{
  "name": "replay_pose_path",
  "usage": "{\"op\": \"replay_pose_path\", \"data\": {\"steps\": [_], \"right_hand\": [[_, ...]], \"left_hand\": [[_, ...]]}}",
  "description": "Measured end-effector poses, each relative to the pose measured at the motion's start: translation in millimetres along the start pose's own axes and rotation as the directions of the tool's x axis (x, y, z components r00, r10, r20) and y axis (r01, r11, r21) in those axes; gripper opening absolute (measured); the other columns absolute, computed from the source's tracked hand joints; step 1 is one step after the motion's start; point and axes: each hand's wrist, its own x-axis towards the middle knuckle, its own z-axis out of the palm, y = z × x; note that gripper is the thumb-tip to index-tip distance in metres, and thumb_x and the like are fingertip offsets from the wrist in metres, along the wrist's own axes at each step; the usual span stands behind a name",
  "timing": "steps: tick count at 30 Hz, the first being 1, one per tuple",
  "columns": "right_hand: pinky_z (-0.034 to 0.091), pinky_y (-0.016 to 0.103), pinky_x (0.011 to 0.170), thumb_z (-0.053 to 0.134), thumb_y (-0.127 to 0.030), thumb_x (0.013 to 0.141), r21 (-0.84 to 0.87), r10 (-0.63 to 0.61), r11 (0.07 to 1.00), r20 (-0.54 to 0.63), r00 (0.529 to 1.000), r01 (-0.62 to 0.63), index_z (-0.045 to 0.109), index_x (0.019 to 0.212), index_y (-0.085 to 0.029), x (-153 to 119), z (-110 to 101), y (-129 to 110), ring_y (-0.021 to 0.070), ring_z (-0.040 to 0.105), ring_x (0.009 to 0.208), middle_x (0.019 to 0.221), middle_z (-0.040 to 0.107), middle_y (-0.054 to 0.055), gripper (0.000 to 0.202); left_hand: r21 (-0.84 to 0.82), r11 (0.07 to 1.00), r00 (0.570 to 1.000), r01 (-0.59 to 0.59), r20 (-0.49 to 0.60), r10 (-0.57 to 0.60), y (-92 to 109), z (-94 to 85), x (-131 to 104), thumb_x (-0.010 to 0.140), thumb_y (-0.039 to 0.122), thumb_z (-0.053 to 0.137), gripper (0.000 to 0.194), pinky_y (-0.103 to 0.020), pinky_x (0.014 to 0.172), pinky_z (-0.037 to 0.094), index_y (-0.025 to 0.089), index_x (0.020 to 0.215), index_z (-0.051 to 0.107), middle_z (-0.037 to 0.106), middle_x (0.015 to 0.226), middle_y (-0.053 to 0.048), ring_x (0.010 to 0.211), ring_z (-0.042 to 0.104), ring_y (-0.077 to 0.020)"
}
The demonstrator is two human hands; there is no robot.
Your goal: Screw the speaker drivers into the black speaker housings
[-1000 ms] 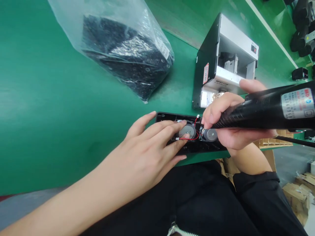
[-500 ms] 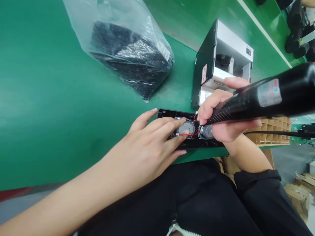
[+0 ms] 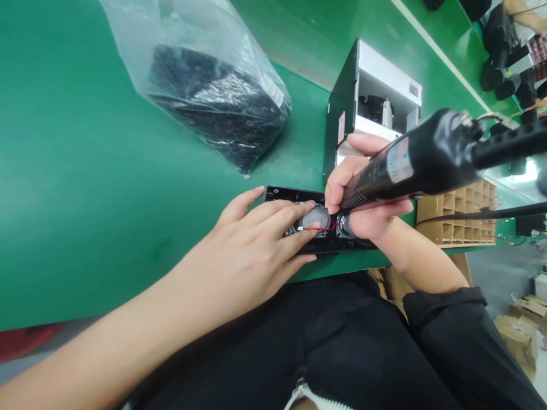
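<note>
Speakers (image 3: 318, 217) were already in the case (image 3: 285, 193), left hand (image 3: 256, 245) spread on one, right hand (image 3: 371, 222) gripping an electric screwdriver (image 3: 380, 171), plug (image 3: 301, 228) loose.

Black tool (image 3: 371, 181): a silver sticker (image 3: 400, 159) with a reddish patch stands on its barrel; its lines of print are too blurred to read.
Machine (image 3: 342, 97), far right: a white sticker (image 3: 341, 127) with red print or edging stands on the dark left side; its characters are too small to make out.
Machine switch (image 3: 413, 89): it shows red at the right end of the silver panel; any symbol on it is unreadable.
Plastic bag (image 3: 213, 85), far left: a white label (image 3: 273, 94) stands near its right edge, print illegible.
Legible words or numbers: none.
</note>
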Motion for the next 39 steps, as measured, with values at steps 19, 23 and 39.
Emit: {"op": "replay_pose_path", "data": {"steps": [19,23,39], "right_hand": [[0.055,0.031,0.043,0.076,-0.067,0.108,0.175,-0.285,0.903,-0.438,0.853,0.392,0.082,0.136,-0.043,0.3,-41.3,-132.7,0.0168,0.062,0.050,0.080,0.068,-0.006,0.038],[0.056,0.029,0.044,0.092,-0.083,0.097,0.098,-0.189,0.958,-0.488,0.852,0.269,0.093,0.131,-0.052,-21.1,-74.6,-155.7,0.0140,0.051,0.044,0.069,0.051,-0.009,0.047],[0.061,0.028,0.047,0.085,-0.088,0.104,0.077,-0.113,0.983,-0.452,0.885,0.165,0.097,0.117,-0.054,-13.6,-58.2,-178.3,0.0133,0.061,0.046,0.071,0.067,-0.007,0.038]], "left_hand": [[0.061,0.997,0.998,-0.044,0.057,0.040,-5.0,-21.2,31.0,0.119,0.040,0.068,0.025,-0.061,0.113,0.058,0.029,0.122,0.091,0.095,0.137,-0.013,0.113,0.091,-0.0386],[0.057,0.998,0.994,0.016,0.108,-0.022,-3.9,-24.5,39.1,0.115,0.037,0.067,0.022,-0.061,0.108,0.058,0.029,0.118,0.087,0.097,0.125,-0.012,0.102,0.091,-0.0379],[0.051,0.998,0.989,-0.028,0.146,0.021,-11.9,-23.1,38.2,0.122,0.038,0.057,0.032,-0.062,0.111,0.059,0.029,0.123,0.087,0.097,0.123,-0.011,0.101,0.092,-0.0374]]}}
